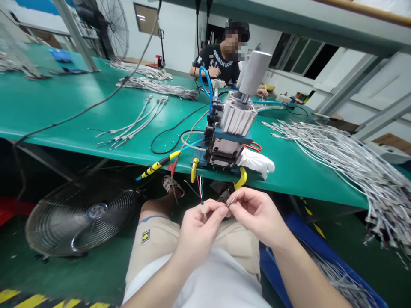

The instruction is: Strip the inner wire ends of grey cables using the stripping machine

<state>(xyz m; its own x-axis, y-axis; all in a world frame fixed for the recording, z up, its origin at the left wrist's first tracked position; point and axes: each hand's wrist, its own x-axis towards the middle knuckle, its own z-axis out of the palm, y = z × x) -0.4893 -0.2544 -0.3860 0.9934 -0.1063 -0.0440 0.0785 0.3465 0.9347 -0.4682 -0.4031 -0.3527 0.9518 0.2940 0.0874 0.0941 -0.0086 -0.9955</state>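
My left hand (201,226) is closed around a cable end (202,207), whose thin red, green, white and black wires fan out above the fingers. Close beside it, my right hand (257,211) pinches a thin, greyish wire-like piece (233,200) between thumb and forefinger. The fingertips of both hands nearly meet over my lap. Just beyond them, a pneumatic press (229,132) stands at the front edge of the green table (80,102).
White cable bundles (337,158) spread over the table's right side; a few cables (138,122) lie left of the press. A person (221,62) sits across the table. A floor fan (86,216) stands at lower left, a blue container (321,261) with cables at lower right.
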